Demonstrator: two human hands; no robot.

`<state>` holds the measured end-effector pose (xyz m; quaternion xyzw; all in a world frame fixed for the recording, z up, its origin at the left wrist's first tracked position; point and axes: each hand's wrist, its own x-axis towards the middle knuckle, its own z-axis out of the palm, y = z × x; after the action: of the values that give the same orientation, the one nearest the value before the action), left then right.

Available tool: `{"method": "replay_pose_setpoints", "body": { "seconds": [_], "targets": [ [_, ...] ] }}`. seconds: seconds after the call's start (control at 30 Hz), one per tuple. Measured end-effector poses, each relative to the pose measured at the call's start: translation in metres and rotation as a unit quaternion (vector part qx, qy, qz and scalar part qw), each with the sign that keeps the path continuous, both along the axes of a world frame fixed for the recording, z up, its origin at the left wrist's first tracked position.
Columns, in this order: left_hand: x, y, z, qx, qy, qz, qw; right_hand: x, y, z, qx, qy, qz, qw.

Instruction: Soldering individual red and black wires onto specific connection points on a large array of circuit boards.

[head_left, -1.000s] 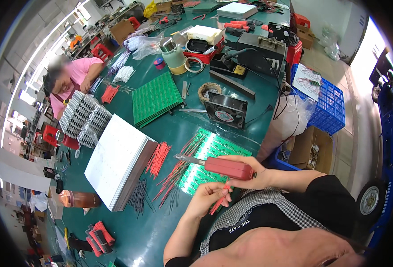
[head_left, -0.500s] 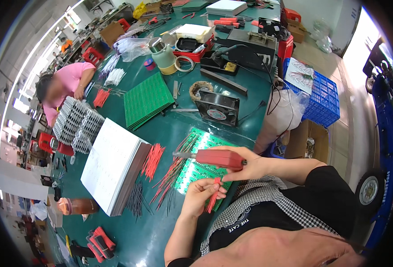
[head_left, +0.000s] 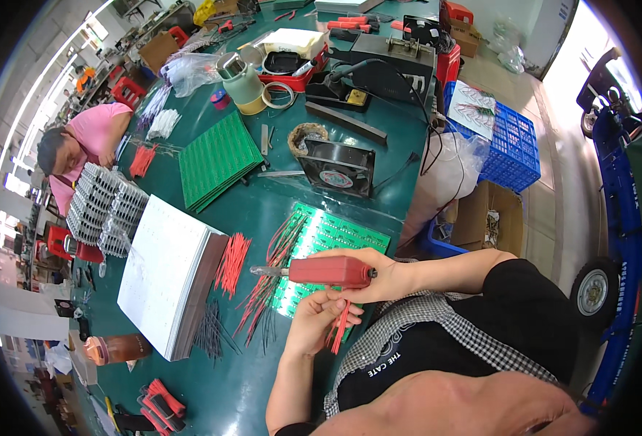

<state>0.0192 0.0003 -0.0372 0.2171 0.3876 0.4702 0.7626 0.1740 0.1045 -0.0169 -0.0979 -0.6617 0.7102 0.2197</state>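
Note:
My left hand (head_left: 315, 321) is closed around a small bundle of red wires (head_left: 339, 328), whose loose ends hang below the fingers. Close above it, my right hand (head_left: 385, 276) grips a red-bodied tool (head_left: 327, 271) with a metal tip pointing left; its exact kind I cannot tell. The right fingers' lower side comes close to the top of the bundle; whether they touch is hidden. Under both hands lies a green circuit board panel (head_left: 351, 234), partly covered. Long red and dark wires (head_left: 280, 245) lie across its left edge.
Left of the panel are loose red wires (head_left: 232, 266), dark wires (head_left: 214, 333) and a thick white stack (head_left: 162, 277). Beyond stand a black fan (head_left: 337, 173) and stacked green boards (head_left: 218, 161). A co-worker in pink (head_left: 97, 134) sits across the table. A brown bottle (head_left: 121, 349) lies left.
The whole view has shifted, moving the scene leftward. My right hand with the red tool has come lower and nearer my left hand. The red wires in my left hand now hang more spread out.

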Motion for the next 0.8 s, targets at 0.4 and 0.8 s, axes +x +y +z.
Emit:
{"method": "replay_pose_setpoints", "body": {
  "seconds": [0.4, 0.8],
  "targets": [
    [0.001, -0.002, -0.010, 0.003, -0.027, 0.013, 1.000, 0.001, -0.002, -0.001, 0.043, -0.004, -0.028, 0.999],
    [0.001, -0.003, -0.014, -0.013, -0.039, 0.015, 0.999, 0.002, 0.000, 0.003, 0.130, 0.026, -0.025, 0.991]
  ]
}}
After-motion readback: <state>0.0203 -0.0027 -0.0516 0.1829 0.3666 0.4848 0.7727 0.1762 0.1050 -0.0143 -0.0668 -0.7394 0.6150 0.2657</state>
